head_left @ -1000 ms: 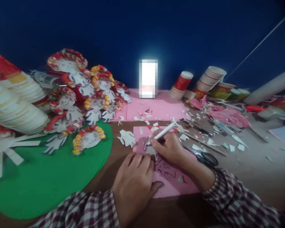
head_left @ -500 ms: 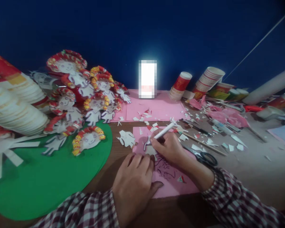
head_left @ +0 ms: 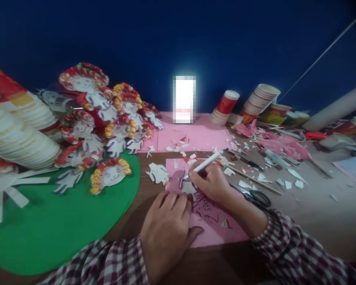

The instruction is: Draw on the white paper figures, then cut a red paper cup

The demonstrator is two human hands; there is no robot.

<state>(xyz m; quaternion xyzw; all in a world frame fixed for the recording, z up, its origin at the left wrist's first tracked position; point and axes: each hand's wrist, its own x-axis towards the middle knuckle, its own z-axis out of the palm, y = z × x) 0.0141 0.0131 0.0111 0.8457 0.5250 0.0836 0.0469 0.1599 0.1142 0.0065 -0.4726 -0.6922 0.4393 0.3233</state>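
Note:
In my right hand point(head_left: 215, 182) is a white marker point(head_left: 208, 161), gripped like a pen, its tip down at a small white paper cutout point(head_left: 189, 187). The cutout has a dark outline along part of its edge and is partly covered by my hands. My left hand point(head_left: 167, 225) lies on the pink sheet point(head_left: 216, 233), palm down, its fingertips at the cutout's lower edge and its thumb apart. Dark pen strokes mark the pink sheet beside it. Left of the sheet lies another white figure-shaped cutout point(head_left: 158, 173).
Paper dolls with red and yellow curled hair point(head_left: 114, 176) crowd the left, some on a green board point(head_left: 62, 229). Stacked paper cups point(head_left: 20, 138) stand beyond them, more cups point(head_left: 261, 101) at back right. Scissors point(head_left: 256, 198), a wooden stick point(head_left: 252, 178) and paper scraps lie to the right.
My right hand and the marker have shifted very slightly to the right. My left hand stays in place on the paper.

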